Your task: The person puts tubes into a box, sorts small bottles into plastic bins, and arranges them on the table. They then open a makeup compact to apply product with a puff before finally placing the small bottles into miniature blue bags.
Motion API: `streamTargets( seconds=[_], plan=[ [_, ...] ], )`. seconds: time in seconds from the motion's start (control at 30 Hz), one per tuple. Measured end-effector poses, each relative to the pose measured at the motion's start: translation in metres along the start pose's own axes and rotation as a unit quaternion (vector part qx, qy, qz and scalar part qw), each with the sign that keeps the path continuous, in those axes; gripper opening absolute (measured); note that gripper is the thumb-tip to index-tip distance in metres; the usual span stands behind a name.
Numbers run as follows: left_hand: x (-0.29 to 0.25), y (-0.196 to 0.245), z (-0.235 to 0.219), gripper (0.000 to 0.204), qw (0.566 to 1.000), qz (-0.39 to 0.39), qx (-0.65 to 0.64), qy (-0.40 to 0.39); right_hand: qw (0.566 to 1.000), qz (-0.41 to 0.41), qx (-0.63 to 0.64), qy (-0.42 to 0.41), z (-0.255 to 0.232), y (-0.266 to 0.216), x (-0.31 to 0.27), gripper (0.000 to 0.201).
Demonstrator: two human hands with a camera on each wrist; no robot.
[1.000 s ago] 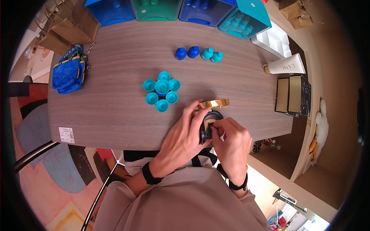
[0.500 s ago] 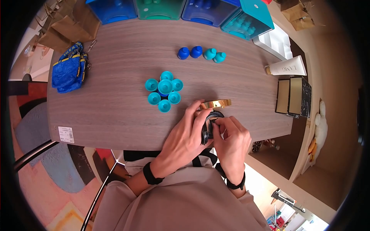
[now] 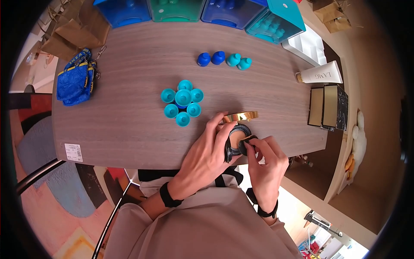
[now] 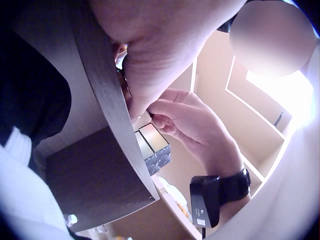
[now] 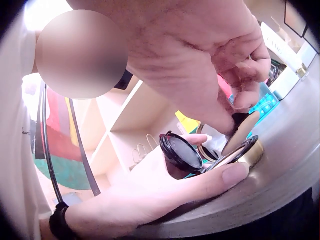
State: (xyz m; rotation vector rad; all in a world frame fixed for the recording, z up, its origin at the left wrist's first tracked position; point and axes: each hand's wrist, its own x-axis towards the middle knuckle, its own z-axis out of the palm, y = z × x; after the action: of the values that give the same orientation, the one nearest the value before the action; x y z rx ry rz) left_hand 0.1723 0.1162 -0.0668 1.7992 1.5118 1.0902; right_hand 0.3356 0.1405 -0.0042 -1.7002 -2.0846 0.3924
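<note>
Near the table's front edge the left hand (image 3: 206, 152) grips an open round black compact (image 3: 236, 139) with a beige inside. A gold round lid (image 3: 240, 116) stands just beyond its fingertips. To the right, the right hand (image 3: 268, 166) pinches a small dark puff (image 3: 244, 146) at the compact's right rim. In the right wrist view the puff (image 5: 242, 133) shows a beige face, tilted above the compact, and the left thumb lies along the compact's edge. The left wrist view shows the right hand (image 4: 187, 120) with bent fingers; the compact is hidden there.
Teal cups (image 3: 183, 97) form a ring left of the hands. Behind them stand several small blue and teal bottles (image 3: 218, 57). Coloured bins (image 3: 176, 11) line the back; a blue bag (image 3: 74, 82) lies left, a white tube (image 3: 320, 73) and boxes (image 3: 335, 107) right.
The right hand has drawn back to the right, lifting the puff out of the compact, so the beige inside shows. The left hand has stayed nearly still.
</note>
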Motion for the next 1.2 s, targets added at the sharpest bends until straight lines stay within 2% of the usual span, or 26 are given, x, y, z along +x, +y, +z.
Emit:
streamTargets(
  seconds=[0.13, 0.2, 0.33, 0.53, 0.6, 0.93, 1.0, 1.13, 1.2],
  plan=[
    [-0.001, -0.002, 0.003, 0.094, 1.0, 0.005, 0.005, 0.0, 1.0, -0.023, 0.002, 0.003, 0.0, 0.003, 0.0, 0.012],
    [-0.003, -0.004, 0.005, 0.106, 1.0, -0.013, -0.009, -0.001, 0.999, -0.032, -0.013, -0.017, 0.002, 0.0, 0.001, 0.013],
    [-0.003, -0.004, 0.006, 0.106, 1.0, -0.019, -0.005, -0.002, 0.998, -0.052, -0.028, -0.016, 0.007, 0.001, 0.004, 0.013],
    [-0.002, -0.003, 0.003, 0.106, 1.0, -0.016, -0.008, -0.006, 0.996, -0.07, -0.032, -0.033, 0.006, -0.004, 0.005, 0.029],
    [0.0, -0.001, 0.0, 0.093, 1.0, -0.002, -0.013, -0.006, 0.994, -0.089, 0.001, -0.056, 0.009, -0.004, 0.006, 0.036],
    [-0.001, -0.002, 0.002, 0.092, 1.0, 0.0, -0.006, 0.008, 0.99, -0.109, 0.047, -0.079, 0.01, 0.001, 0.007, 0.037],
    [-0.003, -0.004, 0.003, 0.103, 0.999, -0.027, -0.008, -0.017, 0.993, -0.106, 0.026, -0.053, 0.008, 0.001, 0.005, 0.037],
    [-0.003, -0.003, 0.005, 0.103, 1.0, -0.024, -0.007, 0.0, 0.994, -0.112, 0.016, 0.003, 0.003, 0.01, 0.003, 0.036],
    [0.001, -0.001, 0.002, 0.092, 1.0, 0.009, 0.014, 0.014, 0.993, -0.092, 0.057, 0.049, -0.003, 0.018, 0.002, 0.032]
  ],
)
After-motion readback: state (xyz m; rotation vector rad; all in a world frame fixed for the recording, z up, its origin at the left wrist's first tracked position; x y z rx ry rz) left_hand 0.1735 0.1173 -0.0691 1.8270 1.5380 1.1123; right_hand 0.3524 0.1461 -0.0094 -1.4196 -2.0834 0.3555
